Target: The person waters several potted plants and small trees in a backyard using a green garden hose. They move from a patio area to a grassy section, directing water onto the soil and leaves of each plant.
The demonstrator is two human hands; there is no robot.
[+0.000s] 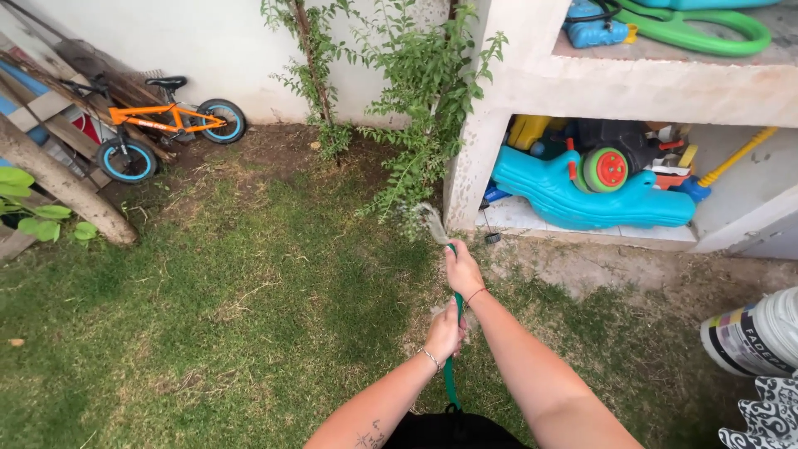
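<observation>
Grass (208,316) was spread over most of the frame, worn to bare soil along the white wall (224,50) at the top. A concrete shelf unit (632,83) was set in the upper right, with a turquoise plastic ride-on toy (582,199) stored in its lower opening and a green hoop-shaped toy (706,29) laid on its top. A leafy shrub (416,91) was rooted beside the unit, upper centre. An orange child's bicycle (166,120) was leaned against planks at the upper left. A white bucket (761,333) was seen at the right edge. A green hose (453,366) was held at lower centre, just right of the middle: the right hand (462,268) was clamped around its spraying end, the left hand (445,331) was closed around it just below. Water (431,220) was sprayed toward the shrub's base.
</observation>
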